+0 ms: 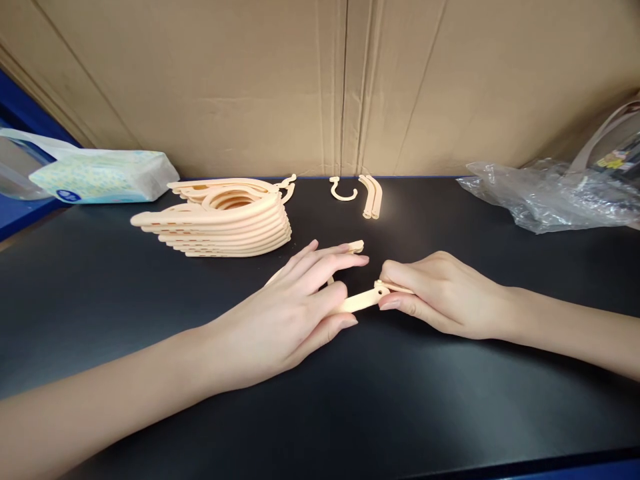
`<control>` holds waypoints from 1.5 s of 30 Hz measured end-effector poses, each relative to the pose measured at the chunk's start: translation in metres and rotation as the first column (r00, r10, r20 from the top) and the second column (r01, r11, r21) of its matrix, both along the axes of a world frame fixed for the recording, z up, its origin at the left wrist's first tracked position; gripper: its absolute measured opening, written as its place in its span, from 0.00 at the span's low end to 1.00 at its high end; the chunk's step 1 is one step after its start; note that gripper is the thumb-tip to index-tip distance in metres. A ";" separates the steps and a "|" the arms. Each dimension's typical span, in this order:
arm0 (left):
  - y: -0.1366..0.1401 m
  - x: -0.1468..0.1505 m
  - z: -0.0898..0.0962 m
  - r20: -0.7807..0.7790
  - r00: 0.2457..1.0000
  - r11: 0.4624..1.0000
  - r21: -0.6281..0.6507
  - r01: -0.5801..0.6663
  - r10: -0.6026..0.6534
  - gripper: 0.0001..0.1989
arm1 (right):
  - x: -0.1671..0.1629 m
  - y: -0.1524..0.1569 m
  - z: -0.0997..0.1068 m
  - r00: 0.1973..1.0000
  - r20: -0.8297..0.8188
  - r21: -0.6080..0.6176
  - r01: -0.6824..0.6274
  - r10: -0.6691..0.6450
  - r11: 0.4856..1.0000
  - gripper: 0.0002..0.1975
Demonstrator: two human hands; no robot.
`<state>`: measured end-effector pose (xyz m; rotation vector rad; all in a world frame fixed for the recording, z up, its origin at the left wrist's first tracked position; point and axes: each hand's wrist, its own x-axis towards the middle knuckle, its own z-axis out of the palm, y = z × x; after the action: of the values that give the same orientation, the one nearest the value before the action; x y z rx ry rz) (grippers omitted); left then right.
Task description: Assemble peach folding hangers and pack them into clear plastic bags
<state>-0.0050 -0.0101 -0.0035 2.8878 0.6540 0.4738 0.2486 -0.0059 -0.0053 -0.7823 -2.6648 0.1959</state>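
My left hand (293,310) is closed from above around a cream plastic folding hanger (363,301), its thumb and index finger gripping near the end with a small round hole. Under its outstretched fingers another end of the hanger sticks out. My right hand (445,297) pinches a thin cream hanger part (400,288) against that holed end; most of this part is hidden in the fingers. Beyond the hands lie a loose cream hook (345,197) and two loose curved hanger arms (371,198), side by side.
A stack of folded cream hangers (225,237) stands at the back left, beside a tissue pack (107,177). Crumpled clear plastic bags (545,200) lie at the back right. A cardboard wall (240,87) closes off the black table's (350,413) far edge.
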 end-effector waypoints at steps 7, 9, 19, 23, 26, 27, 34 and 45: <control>0.001 0.002 0.000 -0.008 1.000 1.000 0.006 0.009 -0.009 0.11 | -0.001 -0.002 0.002 0.994 0.108 0.417 -0.015 -0.033 0.909 0.21; 0.002 0.002 0.000 -0.007 1.000 1.000 0.007 0.008 -0.008 0.10 | -0.001 -0.002 0.003 0.991 0.129 0.494 -0.026 -0.043 0.869 0.22; 0.001 0.000 -0.001 -0.001 1.000 1.000 -0.018 -0.010 0.010 0.11 | -0.002 -0.002 0.005 0.983 0.159 0.622 -0.029 -0.089 0.783 0.23; 0.001 0.000 0.000 0.016 1.000 0.999 -0.037 -0.004 0.004 0.11 | -0.001 -0.002 0.003 0.989 0.120 0.535 0.008 -0.085 0.845 0.24; 0.001 0.001 0.000 0.020 1.000 0.999 -0.050 -0.004 0.005 0.10 | 0.000 -0.002 0.002 0.991 0.107 0.380 0.035 -0.081 0.924 0.24; 0.001 0.001 0.000 0.021 1.000 0.999 -0.051 -0.005 0.007 0.10 | 0.000 -0.002 0.001 0.991 0.106 0.302 0.042 -0.077 0.953 0.23; 0.001 0.001 0.000 0.041 0.999 0.998 -0.063 -0.005 0.008 0.09 | 0.000 -0.001 0.005 0.995 0.079 -0.147 0.074 -0.063 0.986 0.20; 0.001 0.000 -0.001 0.051 0.999 0.996 -0.087 0.004 0.000 0.08 | 0.000 0.001 0.012 0.999 -0.002 -0.353 0.045 -0.048 0.935 0.19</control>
<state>-0.0048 -0.0089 -0.0043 2.7847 0.6473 0.5040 0.2483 -0.0053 0.0071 -0.9454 -2.6312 0.6792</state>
